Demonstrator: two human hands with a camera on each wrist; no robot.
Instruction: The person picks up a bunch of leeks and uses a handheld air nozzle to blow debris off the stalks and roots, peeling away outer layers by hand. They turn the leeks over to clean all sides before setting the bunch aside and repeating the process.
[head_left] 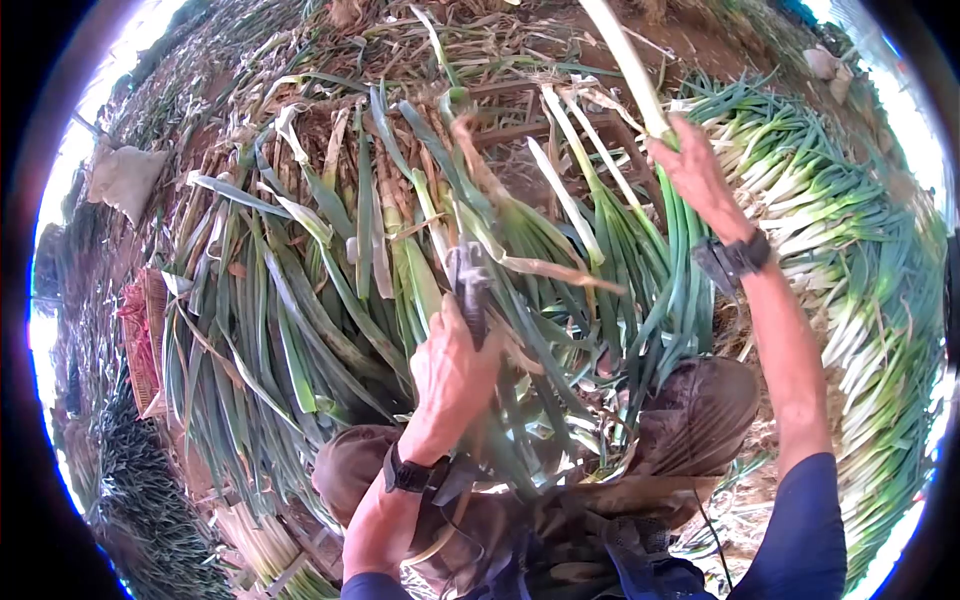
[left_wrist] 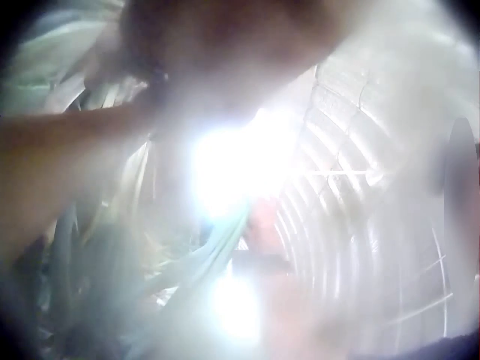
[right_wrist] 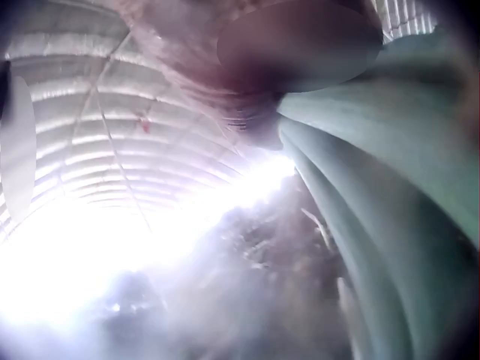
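In the head view my right hand (head_left: 693,172) grips a long green onion (head_left: 632,75) at upper right. Its white stalk points up and away, and its green leaves hang below the fist. The right wrist view shows those broad leaves (right_wrist: 375,202) trailing down from the hand (right_wrist: 247,67). My left hand (head_left: 452,365), near the middle, holds a dark grey, stubby tool (head_left: 469,290) with a worn, pale upper end; its exact kind cannot be made out. Under and around it lie unpeeled green onions (head_left: 290,290) with dry, brownish outer leaves. Glare washes out much of the left wrist view.
A long row of cleaned green onions (head_left: 840,230) curves down the right side. A wooden frame (head_left: 610,130) stands behind the pile. To the left are a woven basket (head_left: 150,330) and a pale sack (head_left: 127,180). My knees (head_left: 695,415) border the pile. Leaf scraps cover the ground.
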